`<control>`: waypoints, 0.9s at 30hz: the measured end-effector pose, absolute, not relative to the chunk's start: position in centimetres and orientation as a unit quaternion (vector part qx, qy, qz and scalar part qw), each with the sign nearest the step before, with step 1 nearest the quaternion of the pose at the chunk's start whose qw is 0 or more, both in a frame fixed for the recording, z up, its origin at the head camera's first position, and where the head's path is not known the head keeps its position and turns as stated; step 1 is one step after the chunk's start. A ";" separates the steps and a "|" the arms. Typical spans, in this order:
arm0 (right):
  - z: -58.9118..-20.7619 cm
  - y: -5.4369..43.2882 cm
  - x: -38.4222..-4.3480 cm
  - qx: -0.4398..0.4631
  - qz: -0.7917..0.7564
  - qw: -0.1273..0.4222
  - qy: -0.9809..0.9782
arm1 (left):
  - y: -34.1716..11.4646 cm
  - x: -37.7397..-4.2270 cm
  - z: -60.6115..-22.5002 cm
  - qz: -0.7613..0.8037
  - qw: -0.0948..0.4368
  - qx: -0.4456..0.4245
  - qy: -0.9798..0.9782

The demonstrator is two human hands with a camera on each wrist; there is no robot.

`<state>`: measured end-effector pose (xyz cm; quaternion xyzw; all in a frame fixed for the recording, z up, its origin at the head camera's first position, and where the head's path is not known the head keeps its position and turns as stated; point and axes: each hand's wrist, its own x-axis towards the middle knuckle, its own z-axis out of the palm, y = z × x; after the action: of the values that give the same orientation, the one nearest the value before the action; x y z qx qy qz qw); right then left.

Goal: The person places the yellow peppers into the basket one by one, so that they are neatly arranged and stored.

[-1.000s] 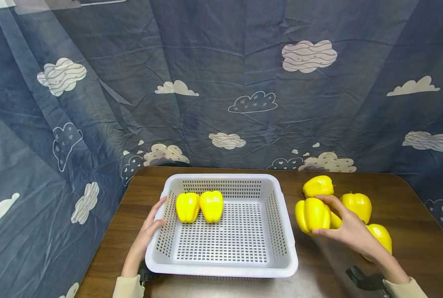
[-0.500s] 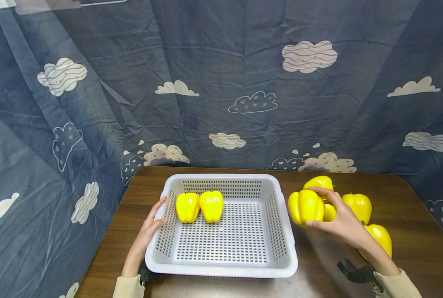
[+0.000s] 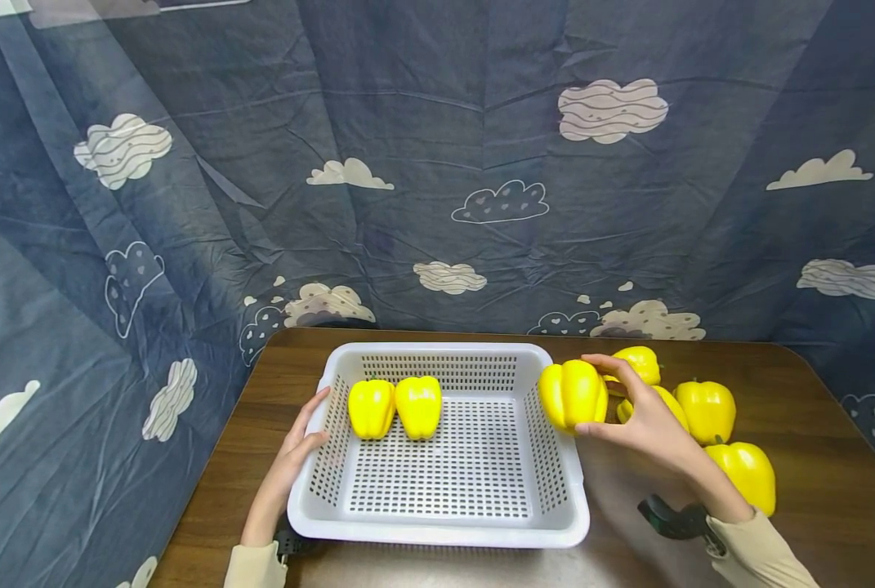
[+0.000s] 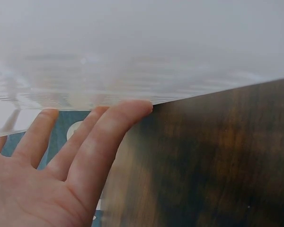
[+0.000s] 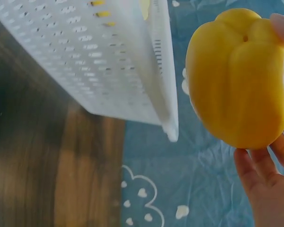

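Observation:
My right hand [image 3: 646,420] holds a yellow bell pepper [image 3: 571,396] in the air at the basket's right rim. In the right wrist view the same bell pepper [image 5: 236,80] sits between thumb and fingers, apart from the basket wall. My left hand [image 3: 287,457] lies at the left rim of the white perforated basket [image 3: 437,535]. The left wrist view has the fingers [image 4: 92,146] stretched out, tips touching the basket's outer side. Inside the basket, a left bell pepper [image 3: 369,410] and a right bell pepper [image 3: 418,408] stand side by side near the back left.
Several more yellow bell peppers lie on the brown wooden table [image 3: 628,523] at right: one at the back [image 3: 637,365], one farther right [image 3: 707,411], one nearer [image 3: 746,476], another partly behind my right hand. A dark blue cloud-print cloth [image 3: 437,204] hangs behind the table.
My right hand has carried the bell pepper left and slightly up, from beside the other peppers to the basket's right rim. The left hand, basket and its two peppers stay put.

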<state>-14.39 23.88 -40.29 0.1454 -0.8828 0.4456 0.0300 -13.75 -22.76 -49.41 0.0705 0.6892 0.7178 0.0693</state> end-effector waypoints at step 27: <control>-40.1 18.5 -16.7 0.235 0.473 0.032 -0.848 | -22.8 -13.7 -49.2 0.720 0.078 0.063 0.687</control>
<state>-16.70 18.47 -40.07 0.2349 -0.8484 0.4733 0.0323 -13.73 -22.78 -49.19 0.0628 0.6868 0.7199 0.0776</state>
